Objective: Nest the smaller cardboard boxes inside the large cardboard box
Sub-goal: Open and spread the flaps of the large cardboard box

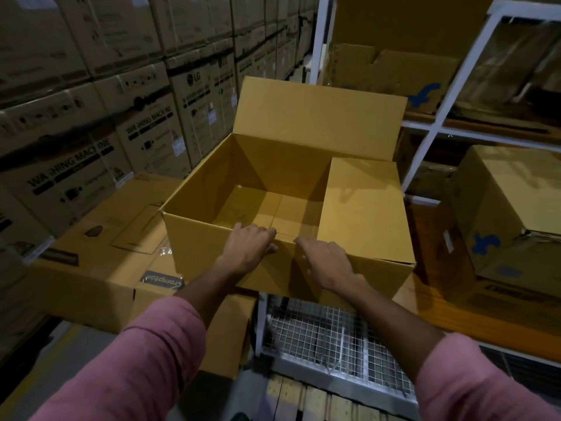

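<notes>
A large open cardboard box [212,253] stands in front of me, its far flap upright and its right flap [364,208] folded over the opening. Its inside looks empty down to the bottom seam. My left hand [247,249] grips the near rim, fingers curled over the edge into the box. To its right, my right hand [326,262] rests on the same near wall with fingers curled at the rim. Smaller cardboard boxes [510,214] with blue logos sit on the shelf to the right, and another one [391,74] stands behind the large box.
A flat brown carton [100,262] lies left of the large box. Stacked washing machine cartons [91,123] fill the left wall. A white metal rack [431,132] stands right, with a wire mesh cage [328,338] below the box.
</notes>
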A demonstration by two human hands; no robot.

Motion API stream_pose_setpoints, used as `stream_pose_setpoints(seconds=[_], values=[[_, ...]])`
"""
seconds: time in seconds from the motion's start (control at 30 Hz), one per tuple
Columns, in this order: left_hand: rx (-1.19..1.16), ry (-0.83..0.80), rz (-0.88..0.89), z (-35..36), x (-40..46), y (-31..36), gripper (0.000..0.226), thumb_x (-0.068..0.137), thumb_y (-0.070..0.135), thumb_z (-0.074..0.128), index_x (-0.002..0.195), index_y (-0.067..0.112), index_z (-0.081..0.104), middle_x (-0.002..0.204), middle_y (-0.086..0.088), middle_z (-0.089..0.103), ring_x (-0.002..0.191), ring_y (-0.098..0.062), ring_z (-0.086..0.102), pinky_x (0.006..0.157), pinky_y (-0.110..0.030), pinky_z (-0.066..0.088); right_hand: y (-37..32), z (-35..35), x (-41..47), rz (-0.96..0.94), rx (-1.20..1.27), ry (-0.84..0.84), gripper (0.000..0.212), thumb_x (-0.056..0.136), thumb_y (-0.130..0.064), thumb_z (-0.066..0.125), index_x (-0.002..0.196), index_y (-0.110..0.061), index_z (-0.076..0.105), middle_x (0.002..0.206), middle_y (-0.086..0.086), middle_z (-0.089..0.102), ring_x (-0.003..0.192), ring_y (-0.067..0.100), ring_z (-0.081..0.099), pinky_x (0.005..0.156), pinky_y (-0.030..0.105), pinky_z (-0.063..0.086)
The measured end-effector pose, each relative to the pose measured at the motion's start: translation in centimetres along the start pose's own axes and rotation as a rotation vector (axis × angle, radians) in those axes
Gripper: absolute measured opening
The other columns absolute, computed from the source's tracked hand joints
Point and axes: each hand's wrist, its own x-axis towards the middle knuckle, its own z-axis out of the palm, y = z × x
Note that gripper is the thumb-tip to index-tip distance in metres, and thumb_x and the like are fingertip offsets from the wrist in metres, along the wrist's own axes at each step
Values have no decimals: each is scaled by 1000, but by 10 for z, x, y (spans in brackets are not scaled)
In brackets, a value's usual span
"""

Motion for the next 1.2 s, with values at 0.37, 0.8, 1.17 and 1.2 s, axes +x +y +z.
stream_pose_setpoints(seconds=[0.37,0.8,1.17,1.2], values=[[-429,-26,-298,-14,40,48,41,109,41,31,122,15,60,110,-7,66,107,-27,61,95,-47,38,-2,18,-27,-24,132,303,68,81,12,67,144,-5,48,145,18,49,133,32,46,110,44,46],[-1218,188,-395,-46,73,115,62,100,61,39,139,14,48,115,-5,63,99,-21,61,83,-36,49,15,5,-48,-8,239,293,53,91,-13,65,141,-3,49,134,19,55,121,35,53,106,48,46],[-734,-19,-18,-14,53,126,49,107,49,37,141,15,51,127,-7,65,117,-23,61,96,-40,47,96,-34,-43,409,-50,313,72,100,-35,54,161,-12,24,169,15,15,158,33,4,126,50,9],[-480,-108,11,-4,51,124,49,106,52,37,134,17,55,122,-7,67,114,-25,61,99,-44,45,100,-33,-45,432,-69,303,71,99,-35,54,160,-12,26,168,16,17,158,33,2,127,51,3]])
